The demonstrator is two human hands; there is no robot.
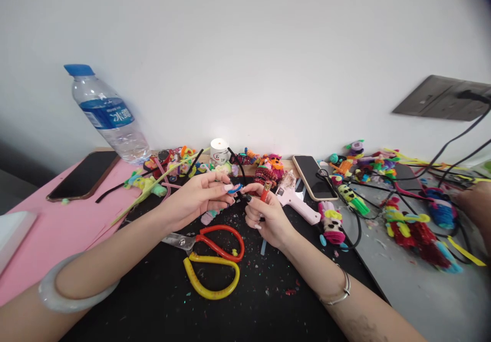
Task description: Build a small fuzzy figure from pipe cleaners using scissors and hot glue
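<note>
Step in hand, by my judgement, is close positioning of the small blue piece, which lies at the fingertips of my left hand, pinched together on it, just beside my right hand. My right hand is closed around what looks like a red lighter, metal top upward; the next move calls for a steady pinch above the worktop.

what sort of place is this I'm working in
Probably a handicraft workspace, though whether at home or in a workshop I can't tell. The large scissors, the pale pink glue gun and the fuzzy, colorful figures suggest it.
</note>
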